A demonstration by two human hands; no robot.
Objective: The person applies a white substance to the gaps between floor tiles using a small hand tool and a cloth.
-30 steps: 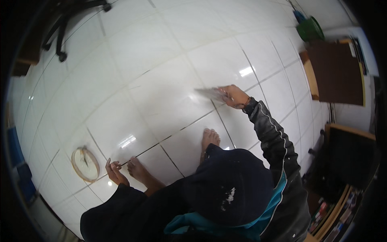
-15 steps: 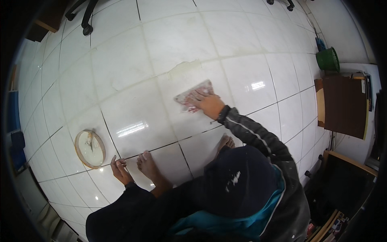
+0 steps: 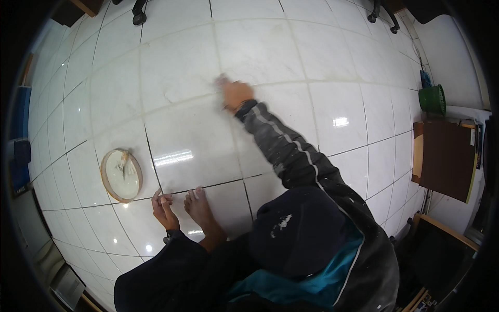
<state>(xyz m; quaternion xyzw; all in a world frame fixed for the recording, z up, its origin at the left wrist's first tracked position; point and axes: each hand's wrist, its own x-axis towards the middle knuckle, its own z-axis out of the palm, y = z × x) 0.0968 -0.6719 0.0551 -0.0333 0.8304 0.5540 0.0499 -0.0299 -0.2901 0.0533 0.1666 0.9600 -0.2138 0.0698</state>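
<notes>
My right hand [image 3: 239, 95] is stretched far forward over the white tiled floor, blurred by motion. It presses on a crumpled cloth [image 3: 222, 79]; most of the cloth is hidden by the fingers, and only a pale, smeared edge shows past them. Low beside my bare foot [image 3: 197, 208], my left hand [image 3: 165, 210] hovers with its fingers loosely bent and apart, and I see nothing held in it. To the left of that hand stands a round, shallow tub [image 3: 138, 171]. White paste [image 3: 122, 184] fills it, with a paste-coated tool [image 3: 123, 160] lying inside.
Pale paste-filled lines [image 3: 270, 85] run between the far tiles, while nearer joints are dark. Wheeled chair legs [image 3: 139, 13] reach in at the top. A green bucket [image 3: 432, 100] and a brown board or box [image 3: 447, 161] stand along the right wall.
My right hand has swept the cloth forward and left across the tiles. The pale smear seen ahead of it no longer shows. My left hand stays by the foot; the view has shifted slightly.
</notes>
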